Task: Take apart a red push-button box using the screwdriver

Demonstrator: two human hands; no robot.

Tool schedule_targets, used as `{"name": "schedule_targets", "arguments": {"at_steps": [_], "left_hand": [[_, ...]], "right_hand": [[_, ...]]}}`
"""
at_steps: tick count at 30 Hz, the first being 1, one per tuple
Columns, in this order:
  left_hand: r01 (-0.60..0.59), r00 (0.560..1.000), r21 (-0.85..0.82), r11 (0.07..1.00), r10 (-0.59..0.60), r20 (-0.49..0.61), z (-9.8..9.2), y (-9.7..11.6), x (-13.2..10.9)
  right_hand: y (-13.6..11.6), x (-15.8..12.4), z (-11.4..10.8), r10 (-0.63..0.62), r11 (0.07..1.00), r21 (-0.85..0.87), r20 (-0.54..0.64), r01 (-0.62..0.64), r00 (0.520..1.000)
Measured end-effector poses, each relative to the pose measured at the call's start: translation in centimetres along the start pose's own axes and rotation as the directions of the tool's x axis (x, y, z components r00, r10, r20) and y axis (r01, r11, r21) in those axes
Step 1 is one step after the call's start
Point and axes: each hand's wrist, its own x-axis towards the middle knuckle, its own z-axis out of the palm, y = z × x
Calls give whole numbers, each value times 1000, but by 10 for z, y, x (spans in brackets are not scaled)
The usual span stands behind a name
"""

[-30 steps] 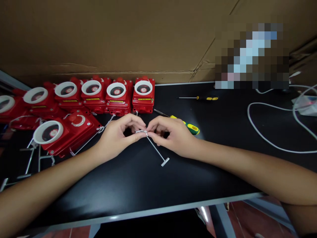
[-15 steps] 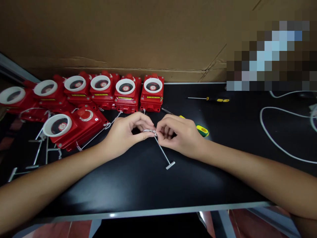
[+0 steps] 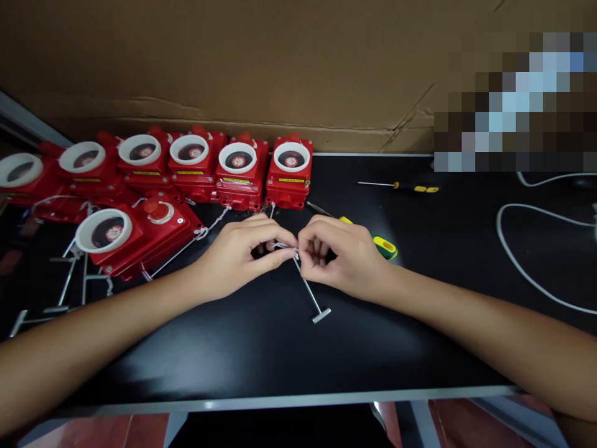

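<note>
Both hands meet over the middle of the black table. My left hand (image 3: 252,249) is closed, pinching a thin white cord (image 3: 282,245) between thumb and fingers. Fingertips of my right hand (image 3: 338,255) pinch the same cord where it is knotted at the top of a small metal T-shaped hammer (image 3: 308,289). The hammer slants down toward me, its head low on the right. Behind my hands stands a red call-point box (image 3: 290,177) with a white ring, and a cord runs down from it. My fingers partly hide the knot.
Several more red boxes (image 3: 240,180) line the back left, with one (image 3: 140,233) lying nearer and metal hammers (image 3: 69,283) beside it. A green-yellow screwdriver (image 3: 385,246) lies behind my right hand, another screwdriver (image 3: 405,186) farther back. A white cable (image 3: 508,255) curves at right.
My fingertips have drawn closer together at the knot, the left fingers now nearly touching the right. The hammer still hangs between them, and the view has shifted slightly.
</note>
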Motion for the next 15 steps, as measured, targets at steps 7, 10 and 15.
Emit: {"name": "schedule_targets", "arguments": {"at_steps": [7, 10, 15], "left_hand": [[22, 1000, 48, 999, -23, 12, 0, 4, 2], [-6, 1000, 57, 998, 6, 4, 1, 7, 2], [-27, 1000, 82, 996, 28, -13, 3, 8, 0]], "right_hand": [[2, 1, 2, -15, 1000, -19, 6, 15, 1000], [2, 0, 1, -24, 1000, -20, 13, 24, 1000], [1, -1, 1, -16, 1000, -12, 17, 17, 1000]]}}
